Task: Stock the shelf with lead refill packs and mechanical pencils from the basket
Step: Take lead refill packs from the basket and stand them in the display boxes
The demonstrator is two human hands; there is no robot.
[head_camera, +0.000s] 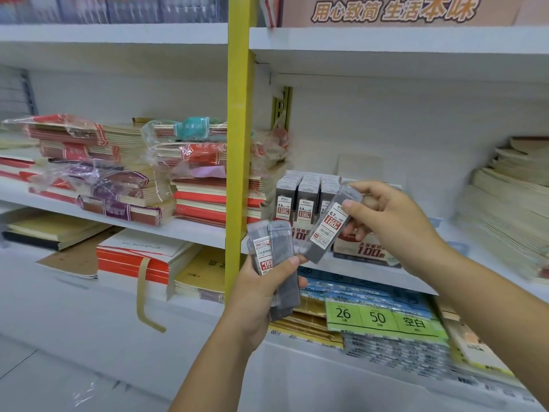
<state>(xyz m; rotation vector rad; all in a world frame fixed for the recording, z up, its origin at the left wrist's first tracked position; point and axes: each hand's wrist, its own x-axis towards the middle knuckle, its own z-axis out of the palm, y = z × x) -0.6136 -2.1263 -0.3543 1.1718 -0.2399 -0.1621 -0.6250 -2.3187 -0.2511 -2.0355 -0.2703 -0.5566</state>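
Right hand (389, 221) pinches one clear plastic lead refill pack with a red-white 0.7 label (329, 224), tilted, just in front of the grey display box of upright refill packs (303, 200) on the white shelf (416, 281). Left hand (267, 289) grips a small bundle of spare grey packs (277, 254). I'd check the label against the 0.5 rows, then slot it in upright, label forward.

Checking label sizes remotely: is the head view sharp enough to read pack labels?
Head view: the lead pack in the right hand reads 0.7; the packs in the left hand are softer; frame edges smear; lighting even.
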